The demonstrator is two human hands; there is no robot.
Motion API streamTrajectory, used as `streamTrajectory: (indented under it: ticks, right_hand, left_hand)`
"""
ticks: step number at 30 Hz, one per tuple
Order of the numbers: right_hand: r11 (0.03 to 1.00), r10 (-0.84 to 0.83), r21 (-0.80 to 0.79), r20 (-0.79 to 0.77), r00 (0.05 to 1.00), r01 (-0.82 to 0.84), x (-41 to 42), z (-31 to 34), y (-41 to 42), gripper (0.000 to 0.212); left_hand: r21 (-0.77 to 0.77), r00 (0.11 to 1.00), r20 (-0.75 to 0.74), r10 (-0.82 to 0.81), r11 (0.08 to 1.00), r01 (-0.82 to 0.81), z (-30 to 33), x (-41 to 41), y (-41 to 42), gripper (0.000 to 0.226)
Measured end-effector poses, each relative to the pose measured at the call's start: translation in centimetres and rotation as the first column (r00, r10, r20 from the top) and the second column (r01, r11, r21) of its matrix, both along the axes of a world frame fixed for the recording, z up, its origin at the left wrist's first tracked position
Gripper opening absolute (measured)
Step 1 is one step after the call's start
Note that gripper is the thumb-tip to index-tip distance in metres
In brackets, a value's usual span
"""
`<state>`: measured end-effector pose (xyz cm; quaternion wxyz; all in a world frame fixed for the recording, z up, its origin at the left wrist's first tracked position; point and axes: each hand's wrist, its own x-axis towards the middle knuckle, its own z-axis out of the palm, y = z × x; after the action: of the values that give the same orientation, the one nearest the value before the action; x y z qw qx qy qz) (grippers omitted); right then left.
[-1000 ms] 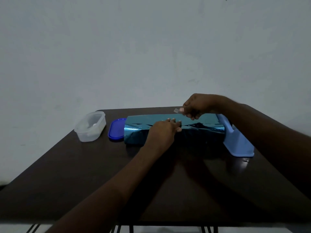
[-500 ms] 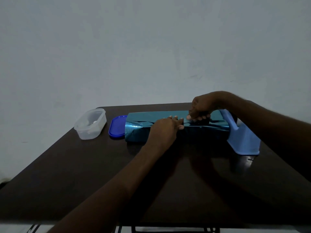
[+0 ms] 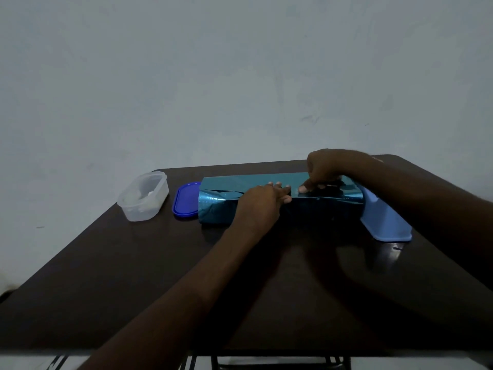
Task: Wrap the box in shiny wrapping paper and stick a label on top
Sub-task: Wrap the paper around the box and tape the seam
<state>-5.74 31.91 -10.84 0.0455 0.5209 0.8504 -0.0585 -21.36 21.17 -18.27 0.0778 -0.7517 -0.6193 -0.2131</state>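
Observation:
A long box wrapped in shiny blue paper [image 3: 221,202] lies across the far part of the dark table [image 3: 133,276]. My left hand [image 3: 260,202] lies flat on the front of the box, fingers pressing the paper's overlapping edge at the top. My right hand [image 3: 324,168] is curled over the top of the box just to the right, its thumb pressing a small piece of clear tape [image 3: 296,192] onto the seam. The box itself is hidden under the paper.
A clear plastic tub [image 3: 144,198] stands at the back left, with its blue lid [image 3: 185,200] lying beside the box's left end. A light blue tape dispenser [image 3: 384,222] touches the box's right end. A pale wall rises behind the table.
My right hand came down from above the box, where it held a piece of tape, and now presses the tape on the seam. My left hand stayed on the paper.

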Motion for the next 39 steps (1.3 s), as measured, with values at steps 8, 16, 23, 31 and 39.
streamTrajectory:
  ticks: [8, 16, 23, 31, 39]
  right_hand:
    - [0.955, -0.039, 0.291, -0.056, 0.998, 0.053, 4.5, -2.4, -0.8, 0.066]
    - [0.935, 0.184, 0.343, -0.241, 0.953, -0.094, 2.7, -4.6, -6.7, 0.043]
    - [0.877, 0.177, 0.428, 0.136, 0.975, -0.219, 5.1, -6.2, -7.5, 0.064]
    - [0.885, 0.258, 0.417, -0.067, 0.964, -0.208, 2.4, -6.4, -8.3, 0.058]
    - [0.857, 0.117, 0.498, 0.064, 0.991, -0.133, 2.7, -5.4, -8.4, 0.064]
  left_hand:
    - [0.017, 1.0, 0.018, -0.021, 1.0, 0.02, -0.1, 0.2, -0.2, 0.035]
    - [0.016, 1.0, 0.026, -0.001, 1.0, 0.001, -0.3, 0.1, 0.4, 0.036]
    - [0.006, 1.0, 0.016, 0.004, 1.0, -0.004, -0.4, 0.1, 0.5, 0.035]
    - [0.008, 1.0, 0.012, 0.007, 1.0, -0.007, -0.3, 0.1, 0.4, 0.037]
    - [0.015, 1.0, 0.025, -0.005, 1.0, 0.005, -0.2, 0.1, 0.3, 0.035]
